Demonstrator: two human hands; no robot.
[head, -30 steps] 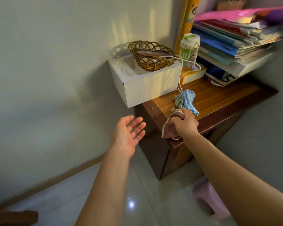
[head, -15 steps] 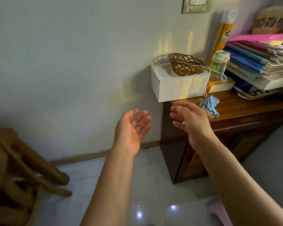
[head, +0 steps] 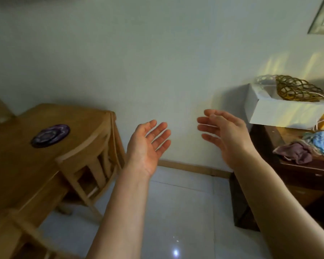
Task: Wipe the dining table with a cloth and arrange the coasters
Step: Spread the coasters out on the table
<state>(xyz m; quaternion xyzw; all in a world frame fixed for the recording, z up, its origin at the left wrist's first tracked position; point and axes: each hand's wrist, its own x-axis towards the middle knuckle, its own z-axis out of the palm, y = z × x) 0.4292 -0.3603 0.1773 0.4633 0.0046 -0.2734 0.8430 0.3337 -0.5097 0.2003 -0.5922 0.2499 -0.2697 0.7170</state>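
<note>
A crumpled pinkish cloth [head: 295, 153] lies on the dark wooden side cabinet [head: 307, 176] at the right, beside a blue and white cloth [head: 321, 139]. The light wooden dining table [head: 13, 159] fills the left, with a stack of dark purple round coasters [head: 50, 135] near its far end. My left hand [head: 148, 146] is held out palm up, fingers straight, holding nothing. My right hand [head: 224, 133] hovers open in the air, left of the cabinet and apart from the cloths.
A wooden chair [head: 94, 161] is tucked against the table's end. On the cabinet stands a white box [head: 286, 111] with a gold wire basket [head: 297, 89] on top. A pale wall lies ahead and glossy white floor tiles [head: 176, 212] lie between table and cabinet.
My right hand let go of the pinkish cloth on the cabinet and drew back, open. The view swung left, bringing the dining table and coasters into sight.
</note>
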